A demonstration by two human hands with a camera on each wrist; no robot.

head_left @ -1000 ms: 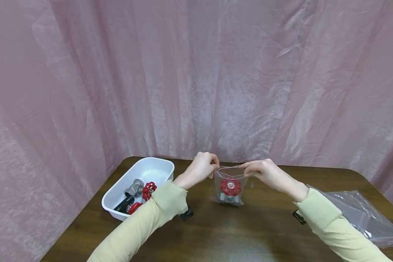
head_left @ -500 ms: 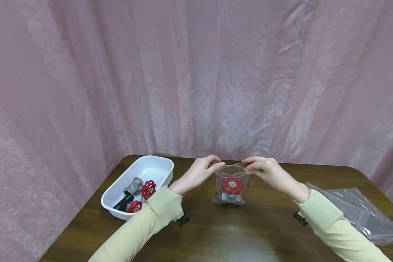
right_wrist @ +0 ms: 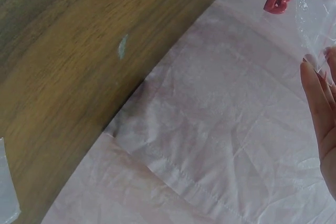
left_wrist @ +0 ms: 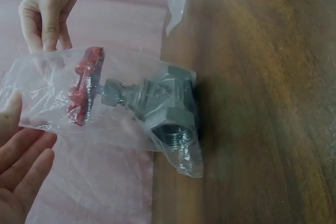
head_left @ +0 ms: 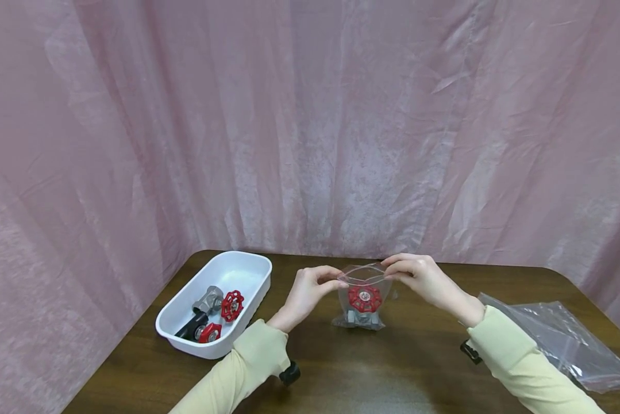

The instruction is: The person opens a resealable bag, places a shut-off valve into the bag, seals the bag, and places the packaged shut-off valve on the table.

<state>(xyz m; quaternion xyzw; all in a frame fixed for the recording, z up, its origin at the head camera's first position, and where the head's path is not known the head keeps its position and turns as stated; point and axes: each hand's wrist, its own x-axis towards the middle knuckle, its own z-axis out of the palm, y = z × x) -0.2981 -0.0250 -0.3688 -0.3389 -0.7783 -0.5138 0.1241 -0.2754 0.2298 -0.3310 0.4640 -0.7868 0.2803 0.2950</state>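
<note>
Near the far side of the table stands a clear plastic bag [head_left: 343,300], its mouth spread at the top. Inside it is a metal gate valve [left_wrist: 168,100] with a red handwheel [head_left: 364,298], upright with the wheel uppermost. My left hand [head_left: 308,292] pinches the left edge of the bag's mouth between thumb and fingers. At the opposite edge, my right hand [head_left: 424,282] pinches the plastic the same way. The left wrist view shows the valve's threaded port through the film. Only part of the right hand [right_wrist: 321,108] appears in the right wrist view.
To the left, a white tray [head_left: 250,275] holds a grey valve [head_left: 208,300] with a red wheel [head_left: 233,305] and a black-bodied part [head_left: 192,326] with a red handle [head_left: 210,333]. Flat clear bags [head_left: 573,342] lie at right. A pink curtain [head_left: 310,144] hangs behind the table.
My left hand has shifted its hold on the bag's left edge, ending lower with its fingers extended towards the bag. The right hand stays at the right edge. The valve remains inside the bag.
</note>
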